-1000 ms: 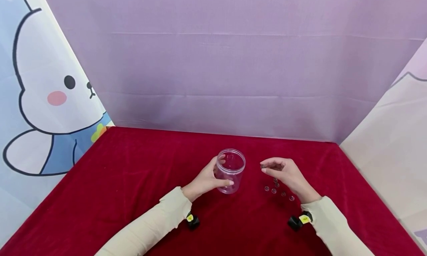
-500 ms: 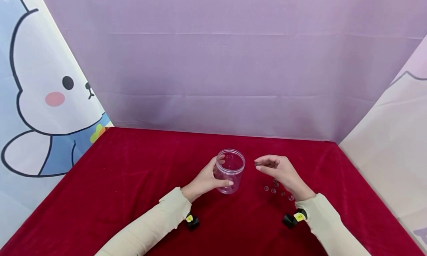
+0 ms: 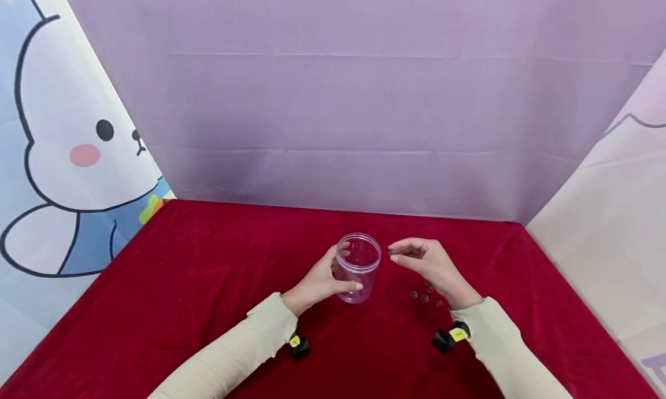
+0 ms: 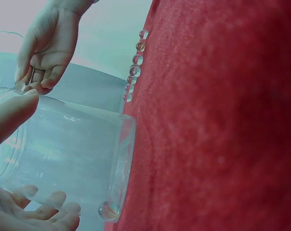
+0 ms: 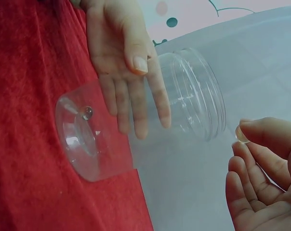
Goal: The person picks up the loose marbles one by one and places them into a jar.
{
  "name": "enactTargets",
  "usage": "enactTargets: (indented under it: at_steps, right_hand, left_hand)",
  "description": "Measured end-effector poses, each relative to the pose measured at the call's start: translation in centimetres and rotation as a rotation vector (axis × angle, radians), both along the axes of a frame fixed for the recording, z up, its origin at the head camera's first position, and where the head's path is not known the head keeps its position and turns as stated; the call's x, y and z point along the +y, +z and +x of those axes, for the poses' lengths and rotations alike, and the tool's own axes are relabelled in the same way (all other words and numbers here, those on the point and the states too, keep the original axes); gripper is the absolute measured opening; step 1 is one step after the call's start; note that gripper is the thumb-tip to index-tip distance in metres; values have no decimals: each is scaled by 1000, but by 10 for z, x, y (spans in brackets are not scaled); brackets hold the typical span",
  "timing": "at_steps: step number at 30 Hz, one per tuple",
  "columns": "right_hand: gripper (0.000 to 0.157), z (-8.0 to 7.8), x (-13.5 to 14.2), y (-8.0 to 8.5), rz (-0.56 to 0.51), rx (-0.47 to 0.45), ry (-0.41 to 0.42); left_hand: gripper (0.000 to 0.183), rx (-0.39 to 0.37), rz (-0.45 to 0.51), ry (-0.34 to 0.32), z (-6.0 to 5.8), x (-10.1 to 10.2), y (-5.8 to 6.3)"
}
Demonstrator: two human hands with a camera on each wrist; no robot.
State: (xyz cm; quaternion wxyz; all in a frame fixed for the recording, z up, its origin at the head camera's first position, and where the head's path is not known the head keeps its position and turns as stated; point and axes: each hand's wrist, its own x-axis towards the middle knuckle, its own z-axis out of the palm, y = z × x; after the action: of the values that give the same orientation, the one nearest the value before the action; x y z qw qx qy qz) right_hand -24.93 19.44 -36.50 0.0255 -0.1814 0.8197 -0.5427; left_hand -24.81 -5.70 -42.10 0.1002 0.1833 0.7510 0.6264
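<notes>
A clear plastic jar [image 3: 359, 272] with a threaded open mouth stands upright on the red cloth, gripped round its side by my left hand [image 3: 328, 277]. One glass marble [image 4: 108, 210] lies at the bottom inside the jar. To the jar's right, my right hand [image 3: 429, 264] is raised near rim height, its thumb and index finger pinching a clear marble [image 5: 241, 135]. In the right wrist view that marble is just outside the jar's mouth.
Several loose marbles [image 3: 425, 298] lie on the red cloth [image 3: 250, 237] below and beside my right hand. A lilac backdrop [image 3: 343, 127] rises behind the table, with a cartoon-printed panel [image 3: 62, 156] on the left.
My right hand has moved left and slightly up, carrying the pinched marble closer to the jar's rim. The left hand and the jar have stayed in place.
</notes>
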Motion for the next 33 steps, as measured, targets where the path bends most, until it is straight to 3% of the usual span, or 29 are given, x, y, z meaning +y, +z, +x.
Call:
enactTargets:
  at_steps: [33]
  right_hand:
    - [28, -12, -26, 5, -87, -10, 70]
  left_hand:
    - [88, -19, -7, 12, 0, 0, 1]
